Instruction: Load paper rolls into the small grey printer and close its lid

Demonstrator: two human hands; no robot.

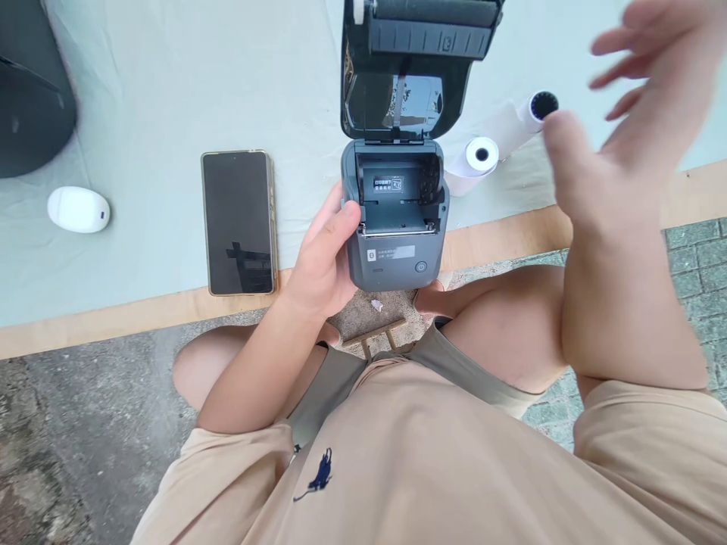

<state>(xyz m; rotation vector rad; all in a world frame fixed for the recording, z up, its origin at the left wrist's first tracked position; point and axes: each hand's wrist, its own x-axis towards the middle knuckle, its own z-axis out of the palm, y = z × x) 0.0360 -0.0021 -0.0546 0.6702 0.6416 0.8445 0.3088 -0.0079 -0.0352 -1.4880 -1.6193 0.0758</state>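
The open paper bay of the printer [396, 227] is unblocked from above, though its raised lid [417, 68] walls off the far side. The left hand [325, 261] covers the printer's left flank. On the right, two paper rolls [480, 157] lie just beside it on the desk [159, 98], and the blurred right hand [619, 144] hangs above them, apparently spread. Left of the printer, a phone [239, 222] lies flat near the front edge; between phone and white mouse [78, 209] the cloth is bare.

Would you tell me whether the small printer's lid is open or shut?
Open: the printer, held by the left hand, has its lid swung back, exposing an empty paper bay.
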